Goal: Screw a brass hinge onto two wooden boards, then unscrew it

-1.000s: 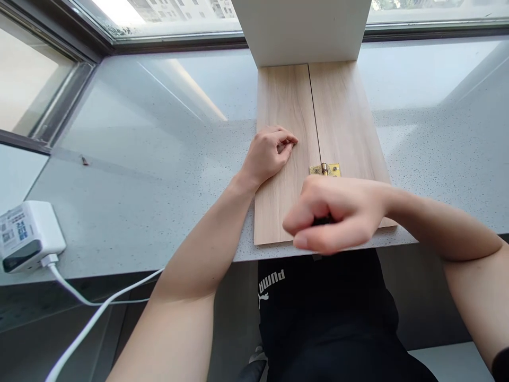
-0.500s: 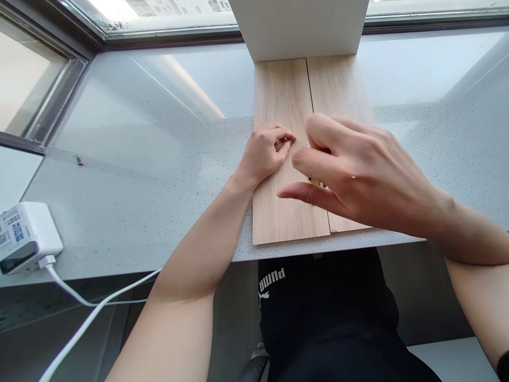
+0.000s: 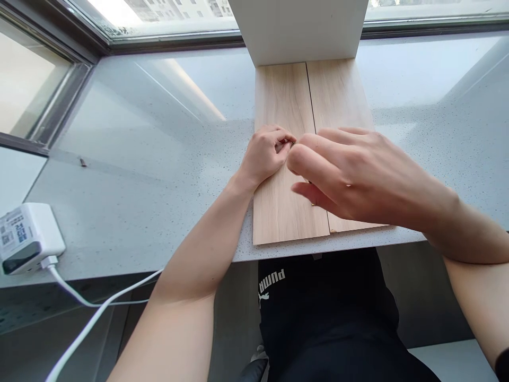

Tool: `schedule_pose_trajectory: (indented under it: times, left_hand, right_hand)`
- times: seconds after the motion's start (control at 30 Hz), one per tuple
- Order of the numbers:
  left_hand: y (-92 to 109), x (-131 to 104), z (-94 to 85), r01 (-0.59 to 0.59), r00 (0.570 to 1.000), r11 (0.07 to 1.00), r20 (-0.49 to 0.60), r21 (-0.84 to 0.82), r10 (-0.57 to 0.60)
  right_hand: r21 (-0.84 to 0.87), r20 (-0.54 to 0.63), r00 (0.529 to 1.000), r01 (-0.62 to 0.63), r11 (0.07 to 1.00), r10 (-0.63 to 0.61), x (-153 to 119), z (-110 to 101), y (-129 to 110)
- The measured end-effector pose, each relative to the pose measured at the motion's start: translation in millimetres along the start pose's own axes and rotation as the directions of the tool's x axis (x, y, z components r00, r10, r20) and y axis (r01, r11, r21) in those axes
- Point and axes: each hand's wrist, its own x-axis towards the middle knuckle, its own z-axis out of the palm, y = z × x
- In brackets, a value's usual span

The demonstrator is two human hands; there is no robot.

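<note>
Two pale wood-grain boards lie side by side on the speckled counter: the left board and the right board, with a thin dark gap between them. My left hand rests on the left board, its thumb and index finger pinched round something small and dark that I cannot make out. Over the boards, my right hand is held with curled fingers, its fingertips close to the left ones and its thumb apart below. Small brass-coloured bits show partly beneath it; most of that area is hidden.
A white panel stands at the boards' far end, by the window. On the speckled counter, a white power adapter sits at far left, its cable running down past the edge. A small dark bit lies near the left window.
My right hand has dropped slightly and its fingers have curled in more, nearer to my left fingertips. My left hand stays in place on the board.
</note>
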Motion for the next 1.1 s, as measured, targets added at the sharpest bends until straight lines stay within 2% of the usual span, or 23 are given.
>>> schedule_pose_trajectory:
  times: [0.2,0.4,0.53,0.7,0.9,1.1]
  left_hand:
    - [-6.3,0.1,-0.8,-0.126,0.99,0.991,-0.053,0.035,0.128]
    - [-4.5,1.2,-2.5,-0.106,0.994,0.993,-0.033,0.053,0.108]
    - [-3.0,0.3,-3.2,-0.105,0.994,0.994,-0.033,0.037,0.106]
    - [-6.7,1.2,-0.9,-0.09,0.995,0.996,-0.035,-0.005,0.09]
    - [-9.8,3.3,0.8,-0.082,0.996,0.997,-0.039,-0.009,0.081]
    - [-10.0,1.4,-0.8,-0.096,0.995,0.995,-0.023,0.009,0.096]
  right_hand:
    - [-0.102,-0.005,0.998,-0.059,0.993,0.059,-0.6,11.5,-5.9]
    - [-0.102,0.004,1.0,-0.02,0.995,0.02,-2.8,2.7,-9.5]
    - [-0.092,-0.03,0.998,-0.051,0.994,0.048,-4.1,4.5,-9.6]
    - [-0.155,-0.052,0.988,-0.155,0.976,0.148,-5.6,10.0,-8.1]
    - [-0.145,0.075,0.996,-0.044,0.989,0.055,-2.8,-1.6,-10.5]
    - [-0.094,0.006,0.996,-0.093,0.991,0.094,-3.3,1.3,-13.0]
